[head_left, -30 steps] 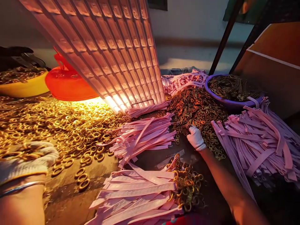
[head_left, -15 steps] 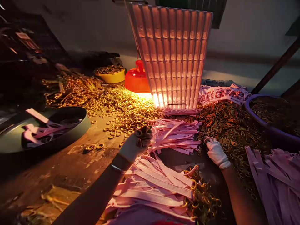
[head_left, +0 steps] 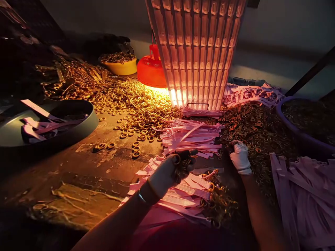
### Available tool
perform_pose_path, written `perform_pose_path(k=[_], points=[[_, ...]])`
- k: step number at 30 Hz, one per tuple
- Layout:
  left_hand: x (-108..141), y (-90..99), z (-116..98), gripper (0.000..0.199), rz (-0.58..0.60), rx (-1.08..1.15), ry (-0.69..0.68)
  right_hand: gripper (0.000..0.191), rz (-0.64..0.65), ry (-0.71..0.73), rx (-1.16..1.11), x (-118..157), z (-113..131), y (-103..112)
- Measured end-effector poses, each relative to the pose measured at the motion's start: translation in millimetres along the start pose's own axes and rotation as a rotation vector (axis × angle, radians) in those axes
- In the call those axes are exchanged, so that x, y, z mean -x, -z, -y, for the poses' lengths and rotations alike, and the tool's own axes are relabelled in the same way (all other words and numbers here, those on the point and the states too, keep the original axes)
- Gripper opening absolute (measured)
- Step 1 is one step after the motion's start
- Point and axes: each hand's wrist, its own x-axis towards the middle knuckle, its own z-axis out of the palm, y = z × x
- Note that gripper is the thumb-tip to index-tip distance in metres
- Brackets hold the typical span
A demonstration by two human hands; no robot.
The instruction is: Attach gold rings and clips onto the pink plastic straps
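Observation:
My left hand (head_left: 167,174), in a pale glove with dark fingertips, is closed around several metal rings (head_left: 181,167) above the near pile of pink straps (head_left: 180,195). Gloved in white, my right hand (head_left: 240,157) has its fingers curled at the left edge of the heap of metal clasps (head_left: 258,134); what its fingertips hold, if anything, is too small to tell. A second bundle of pink straps (head_left: 192,136) lies between and beyond the hands. Gold rings and clasps (head_left: 222,202) sit at the right end of the near straps.
A lit red lamp (head_left: 151,71) hangs beside an upright compartment tray (head_left: 199,55). Loose gold rings (head_left: 141,101) cover the table behind. Around are a green tray (head_left: 94,116), a yellow bowl (head_left: 125,67), a purple basin (head_left: 282,111) and more pink straps (head_left: 306,198) at right.
My left hand has moved right and nearer, from beside the far strap bundle to over the near pile, still holding rings. My right hand stays by the clasps. The view has tilted down.

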Motion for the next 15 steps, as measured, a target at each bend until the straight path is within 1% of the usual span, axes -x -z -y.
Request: perform_pose_path(k=[2,4,6,8,9,11,13,14,15], points=[[-3,4.1,3,0.044,0.004,0.060,0.060,0.017,-0.034,-0.007,-0.053,3,10,6],[-6,3.9,4,0.038,-0.017,0.127,0.090,0.023,-0.044,0.016,-0.109,8,30,15],[-7,0.2,3,0.031,-0.044,0.182,0.099,0.034,-0.027,0.091,-0.201,12,62,25],[-7,-5.2,-1,0.026,-0.046,0.235,0.092,0.047,0.007,0.202,-0.339,15,98,36],[-6,-8.2,-4,0.025,-0.039,0.262,0.076,0.050,0.022,0.251,-0.400,14,115,42],[-2,-13.5,-14,0.024,-0.037,0.306,0.018,0.048,0.016,0.317,-0.489,11,141,51],[4,-16.7,-26,0.022,-0.064,0.322,-0.054,0.041,0.008,0.321,-0.528,4,151,57],[8,-17.2,-33,0.022,-0.089,0.312,-0.085,0.040,0.031,0.305,-0.532,0,150,58],[13,-16.8,-39,0.023,-0.120,0.291,-0.110,0.039,0.080,0.283,-0.520,-2,147,59]])
